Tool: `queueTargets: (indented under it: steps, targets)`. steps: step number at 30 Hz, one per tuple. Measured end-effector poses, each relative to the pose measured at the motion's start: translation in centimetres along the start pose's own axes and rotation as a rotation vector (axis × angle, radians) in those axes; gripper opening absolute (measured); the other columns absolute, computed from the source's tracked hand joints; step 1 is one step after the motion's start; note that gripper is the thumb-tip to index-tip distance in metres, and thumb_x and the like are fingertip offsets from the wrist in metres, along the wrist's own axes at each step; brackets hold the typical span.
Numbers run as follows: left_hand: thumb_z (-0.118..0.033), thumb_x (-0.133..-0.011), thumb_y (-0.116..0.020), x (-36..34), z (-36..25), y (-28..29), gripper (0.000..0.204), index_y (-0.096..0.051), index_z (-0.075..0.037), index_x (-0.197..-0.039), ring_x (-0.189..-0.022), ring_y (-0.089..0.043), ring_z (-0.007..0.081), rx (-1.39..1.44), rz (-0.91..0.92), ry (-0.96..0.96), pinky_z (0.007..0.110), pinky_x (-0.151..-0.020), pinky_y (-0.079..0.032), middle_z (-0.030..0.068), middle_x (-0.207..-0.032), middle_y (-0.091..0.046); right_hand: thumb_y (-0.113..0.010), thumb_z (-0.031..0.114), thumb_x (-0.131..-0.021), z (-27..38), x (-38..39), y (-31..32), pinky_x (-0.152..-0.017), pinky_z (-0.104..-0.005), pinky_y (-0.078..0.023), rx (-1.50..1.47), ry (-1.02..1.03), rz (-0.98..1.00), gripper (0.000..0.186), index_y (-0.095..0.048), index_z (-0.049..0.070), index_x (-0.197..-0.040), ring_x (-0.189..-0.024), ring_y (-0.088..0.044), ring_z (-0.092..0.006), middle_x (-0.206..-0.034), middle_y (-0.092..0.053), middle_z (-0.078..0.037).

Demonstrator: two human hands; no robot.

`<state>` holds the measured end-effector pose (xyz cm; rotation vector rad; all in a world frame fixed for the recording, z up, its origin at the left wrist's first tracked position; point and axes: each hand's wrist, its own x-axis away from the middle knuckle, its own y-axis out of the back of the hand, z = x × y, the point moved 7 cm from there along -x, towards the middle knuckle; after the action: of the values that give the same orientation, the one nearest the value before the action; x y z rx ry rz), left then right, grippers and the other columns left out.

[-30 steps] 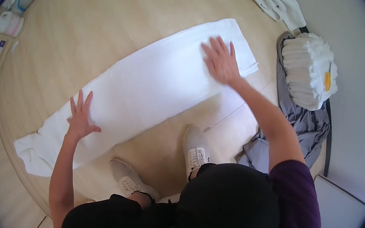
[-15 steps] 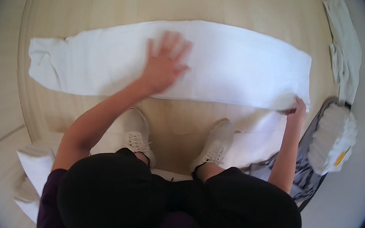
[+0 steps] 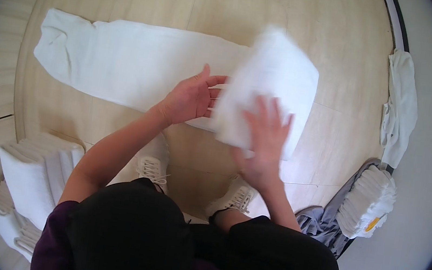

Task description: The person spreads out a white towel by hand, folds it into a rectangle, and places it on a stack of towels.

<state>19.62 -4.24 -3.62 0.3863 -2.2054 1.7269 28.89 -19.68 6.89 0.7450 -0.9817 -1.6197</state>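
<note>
A long white cloth point(image 3: 133, 58) lies across the floor, rumpled at its left end. Its right part is turned back over the middle as a raised flap point(image 3: 276, 69), blurred by motion. My right hand point(image 3: 265, 141) rests against that flap with fingers spread; it is also smeared, but the fingers look stretched out. My left hand point(image 3: 191, 96) is at the flap's left edge, thumb up and fingers extended, their tips partly hidden by the flap.
Stacks of folded white cloths point(image 3: 38, 177) stand at the lower left. On the right are a crumpled white cloth point(image 3: 401, 105), a bundle of white cloth point(image 3: 368, 201) with a yellow mark, and grey fabric point(image 3: 319, 222). My light shoes point(image 3: 153, 167) are just below the long cloth.
The cloth's right end has been lifted and folded over leftward. My right hand has moved left with it. My left hand has gone from lying over the cloth to the flap's edge.
</note>
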Motion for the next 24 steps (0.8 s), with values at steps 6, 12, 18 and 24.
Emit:
queueTargets:
  steps: [6,12,18,24]
  targets:
    - [-0.014,-0.097,-0.068,-0.3,-0.9,6.0,0.043,-0.057,-0.001,-0.136,-0.114,-0.066,0.0231,-0.483,-0.332,-0.035,0.042,-0.100,-0.054,0.0115,-0.128,-0.066,-0.071,0.020,-0.090,-3.0,-2.3,-2.8,-0.122,-0.0660,-0.010,-0.036,-0.002,0.120,0.070,-0.044,0.005,-0.152,-0.154,-0.022,-0.0418,-0.164,-0.031,-0.020]
    - [-0.010,-0.095,-0.070,-0.2,-0.6,6.7,0.041,-0.057,0.001,-0.132,-0.104,-0.068,0.0208,-0.445,-0.380,-0.100,0.038,-0.094,-0.056,0.0108,-0.119,-0.069,-0.053,0.026,-0.103,-13.9,-5.9,-1.8,-0.125,-0.0558,-0.012,0.102,-0.034,-0.127,0.064,-0.032,0.000,-0.157,-0.156,-0.020,-0.0381,-0.166,-0.027,-0.021]
    - [-0.008,-0.094,-0.068,-0.1,-1.1,6.2,0.043,-0.056,0.001,-0.134,-0.105,-0.068,0.0220,-0.479,-0.340,-0.120,0.040,-0.094,-0.056,0.0106,-0.120,-0.069,-0.045,0.037,-0.107,-14.4,-6.3,-4.3,-0.125,-0.0574,-0.012,0.299,-0.052,-0.118,0.065,-0.029,0.002,-0.159,-0.156,-0.019,-0.0363,-0.166,-0.027,-0.019]
    - [-0.009,-0.094,-0.067,-0.9,-0.8,7.1,0.045,-0.055,0.000,-0.136,-0.107,-0.066,0.0213,-0.517,-0.388,-0.160,0.040,-0.095,-0.055,0.0112,-0.121,-0.068,-0.059,0.021,-0.096,-10.1,-1.3,-5.5,-0.125,-0.0592,-0.014,0.314,0.130,-0.200,0.061,-0.043,0.012,-0.155,-0.153,-0.027,-0.0381,-0.162,-0.037,-0.016]
